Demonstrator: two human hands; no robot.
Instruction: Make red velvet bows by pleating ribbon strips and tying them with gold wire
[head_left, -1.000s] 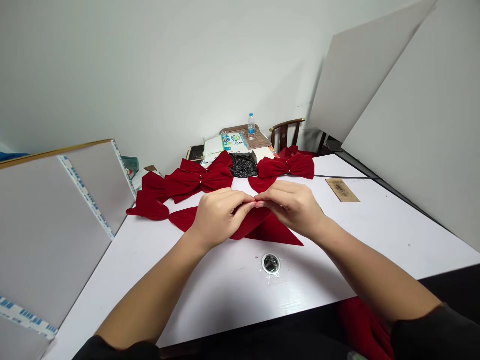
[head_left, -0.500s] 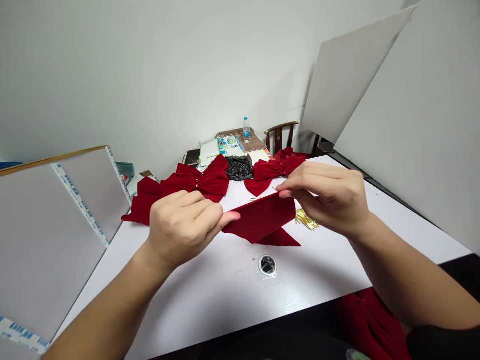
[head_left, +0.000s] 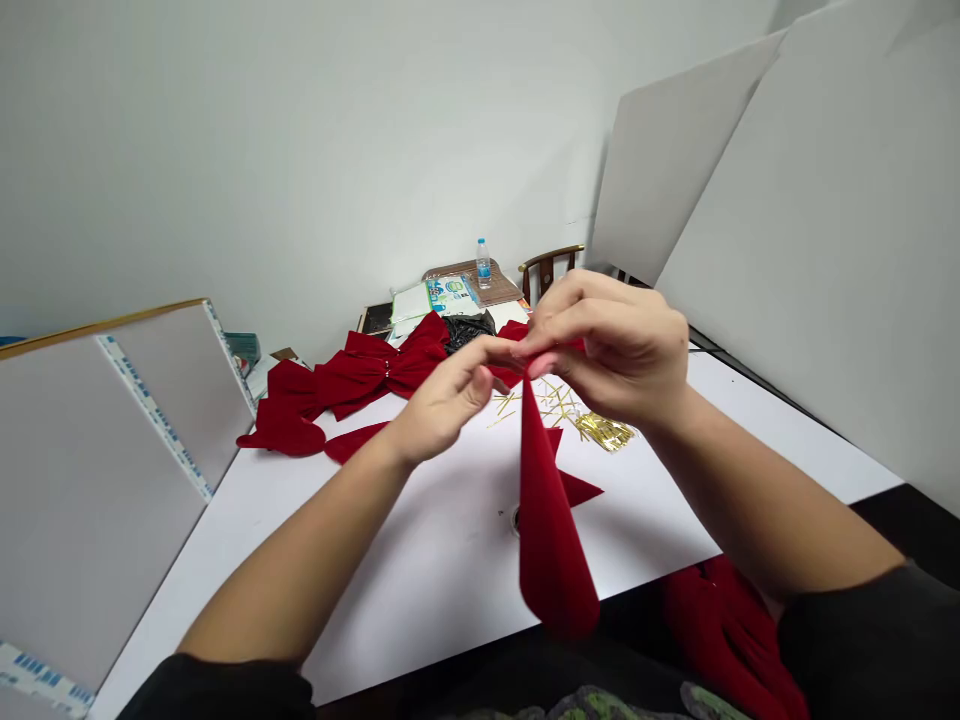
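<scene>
A red velvety fabric bow piece hangs in a loop over the table's near part. Its pointed tail shows behind the loop. My right hand pinches its top between thumb and fingers. My left hand reaches in from the other side, fingers stretched to the pinched spot and thumb apart; whether its fingertips hold any cloth is hidden. Behind the hands, thin gold twist ties lie scattered beside a bundle of gold ties.
Finished red bows lie along the left of the white table. A black plastic bag, a water bottle and a wooden chair are at the back. White panels stand on both sides. More red fabric is at lower right.
My left hand has let go of the stretched edge and moved right to my right hand. The fabric went from spread flat between both hands to a hanging loop.
</scene>
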